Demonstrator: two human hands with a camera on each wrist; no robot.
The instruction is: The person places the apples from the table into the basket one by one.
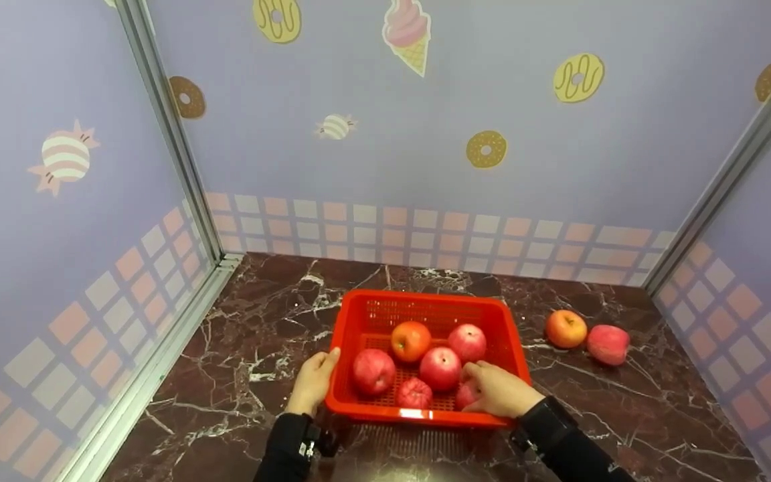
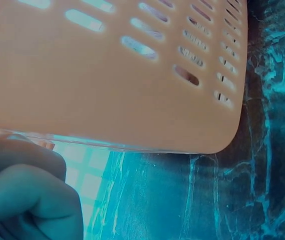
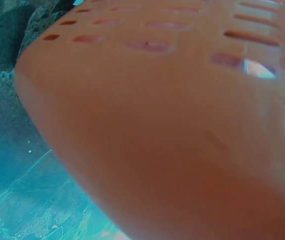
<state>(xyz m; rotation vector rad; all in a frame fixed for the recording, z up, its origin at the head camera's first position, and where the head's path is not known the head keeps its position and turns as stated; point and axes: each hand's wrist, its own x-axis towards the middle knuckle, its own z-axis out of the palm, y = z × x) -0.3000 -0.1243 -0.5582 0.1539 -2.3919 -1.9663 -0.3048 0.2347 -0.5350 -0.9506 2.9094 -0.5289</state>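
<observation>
A red plastic basket (image 1: 425, 299) with slotted walls holds several apples, among them an orange-red apple (image 1: 411, 340) and a pinkish-red apple (image 1: 373, 371). My left hand (image 1: 314, 381) grips the basket's left rim near the front corner; in the left wrist view its curled fingers (image 2: 37, 190) show beside the slotted wall. Inside the front right corner, my right hand (image 1: 502, 389) holds an apple (image 1: 467, 396), partly hidden by the fingers. The right wrist view shows mostly the outer wall of the basket (image 3: 132, 125), and the right hand is out of sight there.
To the right of the basket, a yellow-red apple (image 1: 566, 329) and a pink apple (image 1: 608, 345) lie side by side on the dark marbled tabletop (image 1: 251, 375). Patterned panels (image 1: 385, 154) enclose the table at the back, left and right.
</observation>
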